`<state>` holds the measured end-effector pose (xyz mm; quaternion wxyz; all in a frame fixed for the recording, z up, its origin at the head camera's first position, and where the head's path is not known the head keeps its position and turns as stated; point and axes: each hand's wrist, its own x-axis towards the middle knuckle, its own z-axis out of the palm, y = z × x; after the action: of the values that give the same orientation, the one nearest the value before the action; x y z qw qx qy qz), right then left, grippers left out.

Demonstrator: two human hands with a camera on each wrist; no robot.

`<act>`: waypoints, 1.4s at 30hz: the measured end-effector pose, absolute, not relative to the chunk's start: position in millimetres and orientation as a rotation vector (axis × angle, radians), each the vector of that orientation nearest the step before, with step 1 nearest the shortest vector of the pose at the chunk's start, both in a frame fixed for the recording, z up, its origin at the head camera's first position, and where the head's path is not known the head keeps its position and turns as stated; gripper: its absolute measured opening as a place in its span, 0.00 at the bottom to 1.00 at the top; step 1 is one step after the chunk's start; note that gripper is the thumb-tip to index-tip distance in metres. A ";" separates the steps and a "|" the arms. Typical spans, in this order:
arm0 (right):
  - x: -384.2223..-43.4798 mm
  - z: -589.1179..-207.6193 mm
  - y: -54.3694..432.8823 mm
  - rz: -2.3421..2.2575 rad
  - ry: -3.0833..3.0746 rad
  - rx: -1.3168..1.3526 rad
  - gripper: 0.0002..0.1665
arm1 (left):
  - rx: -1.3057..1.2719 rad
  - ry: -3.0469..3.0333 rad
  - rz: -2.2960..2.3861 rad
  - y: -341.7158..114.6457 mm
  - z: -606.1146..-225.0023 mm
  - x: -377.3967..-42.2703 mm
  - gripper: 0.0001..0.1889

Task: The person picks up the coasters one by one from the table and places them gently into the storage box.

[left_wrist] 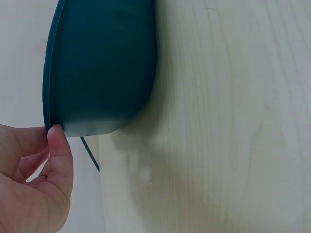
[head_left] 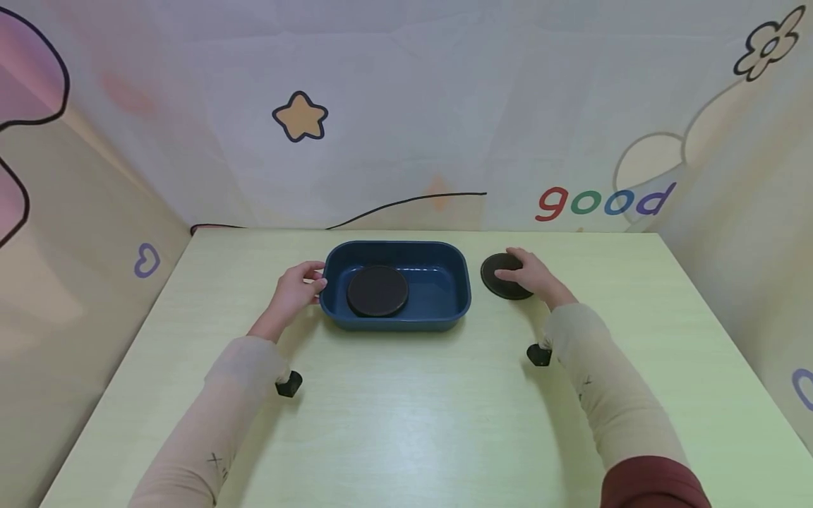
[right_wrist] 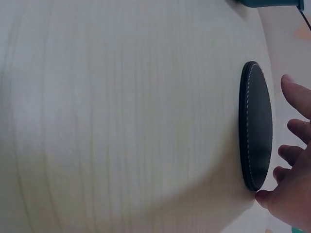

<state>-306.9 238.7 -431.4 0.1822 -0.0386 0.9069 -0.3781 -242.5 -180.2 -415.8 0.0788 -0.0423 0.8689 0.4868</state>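
A dark blue rectangular dish [head_left: 438,289] with rounded corners stands upright at the back of the table. Inside its left half lies a round black coaster [head_left: 377,291]. With thumb and fingers my left hand [head_left: 295,288] pinches the dish's left rim, and the left wrist view shows the thumb against the outer wall. To the right of the dish, another round black coaster [right_wrist: 257,126] with pale edge stitching lies flat; its side looks layered, perhaps more than one. Over it my right hand [head_left: 536,275] spreads its fingers, with one fingertip at the coaster's edge.
The pale wooden table [head_left: 406,409] meets a printed cloth backdrop [head_left: 406,106] behind the dish, with more cloth at both sides. Small black wrist devices hang under the left sleeve [head_left: 241,395] and the right sleeve [head_left: 610,395].
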 end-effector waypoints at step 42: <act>-306.5 -429.5 246.0 -0.844 2.495 -0.088 0.29 | -0.128 2.592 1.473 -180.2 -415.6 -241.1 0.20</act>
<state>-306.5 246.0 -429.5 0.2504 -0.0324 0.9166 -0.3100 -241.1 -180.2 -415.6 0.0787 -0.0426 0.8660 0.4920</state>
